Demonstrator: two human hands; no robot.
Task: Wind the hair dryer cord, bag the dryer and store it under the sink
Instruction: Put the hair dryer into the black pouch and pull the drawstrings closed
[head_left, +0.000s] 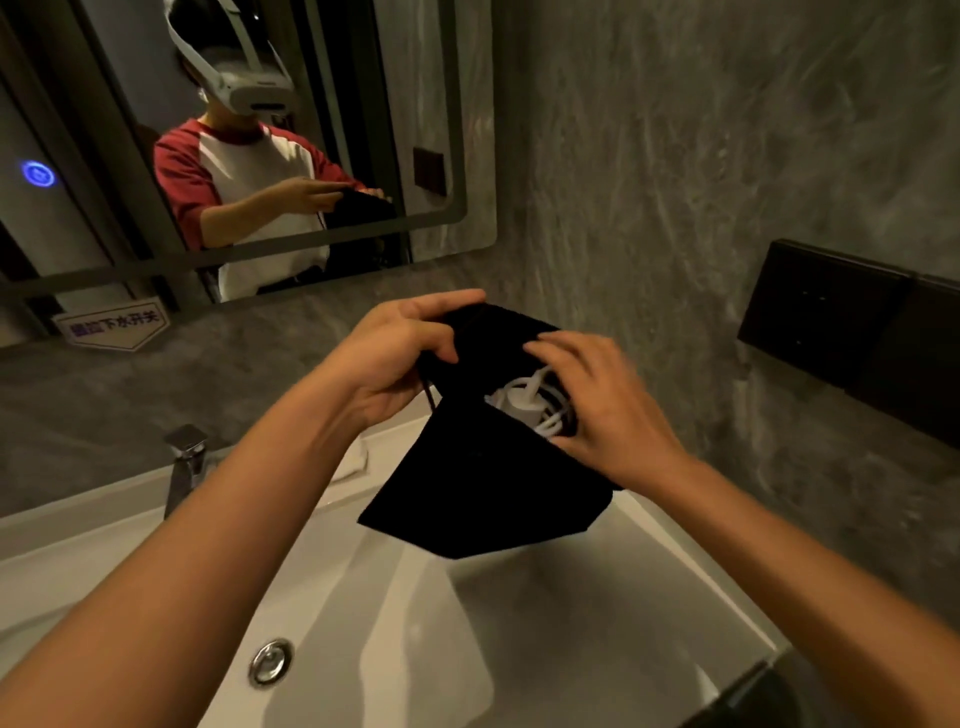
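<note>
1. Black cloth makes up the bag (483, 499), held in the air above the white sink basin (519, 623); the dryer itself is hidden inside, and only its white coiled cord (535, 405) shows at the open mouth.
2. The left hand (395, 364) pinches the far rim of the mouth, fingers curled over the fabric and thumb below. A thin dark drawstring (427, 395) hangs just under it.
3. The right hand (608, 410) has its fingers spread over the opening, pressing on the cord; whether it also grips the near rim I cannot tell.
4. Risk: the coil looks loosely wound, so loops may spring out past the rim once the pressing fingers lift, and the mouth would then not close.
5. Risk: the bag hangs from two rim grips only. If the left pinch slips on the soft cloth, the weight inside probably tips the mouth down and the dryer drops into the basin.
6. Risk: pulling the drawstring over a protruding loop would likely trap the cord and leave a gap.
7. The faucet (184, 467) stands near the left forearm and could be knocked on the way down to the cabinet.
</note>
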